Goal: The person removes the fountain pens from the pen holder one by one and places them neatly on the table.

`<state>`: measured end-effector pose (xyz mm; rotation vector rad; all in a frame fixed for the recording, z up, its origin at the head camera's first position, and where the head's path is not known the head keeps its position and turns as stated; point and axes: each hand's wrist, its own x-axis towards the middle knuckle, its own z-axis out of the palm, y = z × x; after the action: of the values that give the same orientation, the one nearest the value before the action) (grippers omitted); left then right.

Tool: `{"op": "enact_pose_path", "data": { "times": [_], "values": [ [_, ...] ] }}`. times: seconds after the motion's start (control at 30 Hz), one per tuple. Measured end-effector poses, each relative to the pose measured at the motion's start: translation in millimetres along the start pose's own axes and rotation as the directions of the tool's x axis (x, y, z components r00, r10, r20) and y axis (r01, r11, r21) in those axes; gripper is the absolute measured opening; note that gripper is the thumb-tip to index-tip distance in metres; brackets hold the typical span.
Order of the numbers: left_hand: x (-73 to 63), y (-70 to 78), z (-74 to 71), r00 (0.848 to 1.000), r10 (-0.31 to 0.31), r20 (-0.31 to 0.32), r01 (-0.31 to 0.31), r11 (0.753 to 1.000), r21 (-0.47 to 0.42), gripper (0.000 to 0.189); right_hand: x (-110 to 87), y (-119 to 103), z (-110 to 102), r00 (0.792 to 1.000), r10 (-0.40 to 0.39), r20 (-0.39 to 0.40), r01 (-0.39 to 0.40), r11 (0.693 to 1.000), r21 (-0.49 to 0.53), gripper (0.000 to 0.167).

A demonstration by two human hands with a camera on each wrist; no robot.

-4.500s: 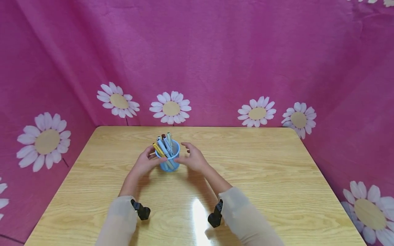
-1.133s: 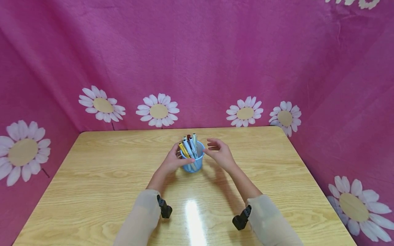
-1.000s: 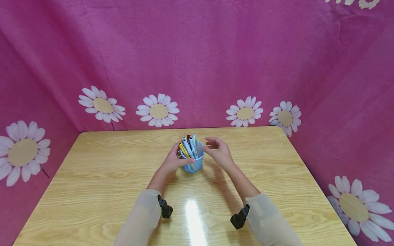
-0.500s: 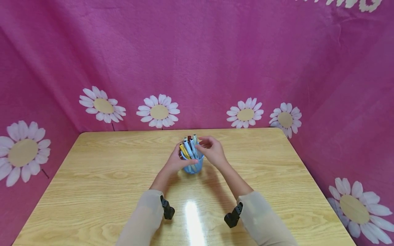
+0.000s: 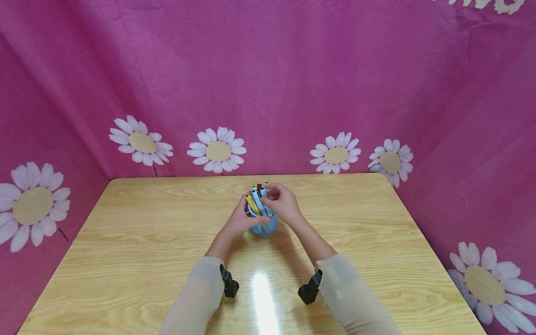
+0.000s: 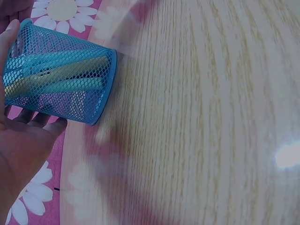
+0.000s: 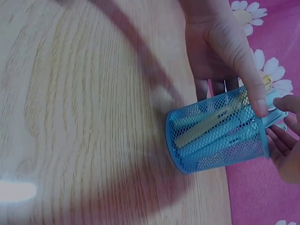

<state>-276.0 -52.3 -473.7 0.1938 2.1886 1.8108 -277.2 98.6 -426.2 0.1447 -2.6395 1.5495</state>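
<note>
A blue mesh pen cup (image 5: 265, 230) stands upright toward the far middle of the table. My left hand (image 5: 238, 221) grips it from the left, thumb across the front near the rim and fingers behind, as in the left wrist view the cup (image 6: 70, 77) shows against the palm. Several pens, one a yellow pen (image 5: 251, 204) and others light blue, lean in the cup. Over its right side, my right hand (image 5: 285, 204) has thumb and fingers curled round the upper ends of the light blue pens (image 7: 274, 117). Its fingers partly hide those pens.
The wooden table (image 5: 159, 251) reaches back to a pink curtain (image 5: 268, 83) printed with white daisies. A bright light reflection (image 5: 264, 298) shows near the front. On each cuff sits a black wrist camera (image 5: 310, 289).
Over the last seconds the cup has moved right in my left hand. My right hand has come left from beside the rim onto the pens, and its fingers have closed round them.
</note>
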Motion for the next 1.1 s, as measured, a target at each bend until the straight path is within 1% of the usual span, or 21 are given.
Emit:
{"op": "enact_pose_path", "data": {
  "times": [0.13,0.27,0.47,0.63,0.7,0.8,0.93,1.1],
  "values": [
    [-8.2,13.1,-1.4,1.0,0.003,0.03,-0.003,1.0,-0.012,0.092,1.7,-2,2,1.0,-0.005,0.016,0.006,0.999,-0.049,0.036],
    [-16.7,24.3,-2.4,0.999,0.009,0.05,-0.009,1.0,0.002,0.092,3.2,-2,1,0.999,-0.007,0.036,0.01,0.996,-0.091,0.035],
    [-20.0,28.0,-3.2,0.998,0.004,0.055,-0.004,1.0,0.0,0.093,5.9,-2,2,0.998,-0.015,0.065,0.025,0.987,-0.159,0.035],
    [-20.5,28.7,-2.2,0.999,-0.001,0.047,0.001,1.0,0.0,0.091,6.0,-2,3,0.997,-0.036,0.07,0.049,0.978,-0.201,0.028],
    [-19.5,27.3,-2.3,0.999,0.0,0.051,0.0,1.0,-0.002,0.091,5.3,-2,2,0.997,-0.039,0.07,0.051,0.98,-0.19,0.025],
    [-18.5,26.2,-2.9,0.998,0.002,0.056,-0.002,1.0,0.0,0.091,4.2,-2,0,0.998,-0.024,0.063,0.034,0.987,-0.157,0.025],
    [-18.1,25.2,-3.4,0.999,0.006,0.054,-0.006,1.0,0.0,0.091,3.2,-2,-3,0.999,-0.002,0.038,0.005,0.997,-0.08,0.026],
    [-18.5,25.3,-3.0,0.999,-0.01,0.04,0.01,1.0,-0.008,0.091,2.4,0,-4,1.0,0.004,-0.003,-0.004,1.0,0.007,0.03]
  ]
}}
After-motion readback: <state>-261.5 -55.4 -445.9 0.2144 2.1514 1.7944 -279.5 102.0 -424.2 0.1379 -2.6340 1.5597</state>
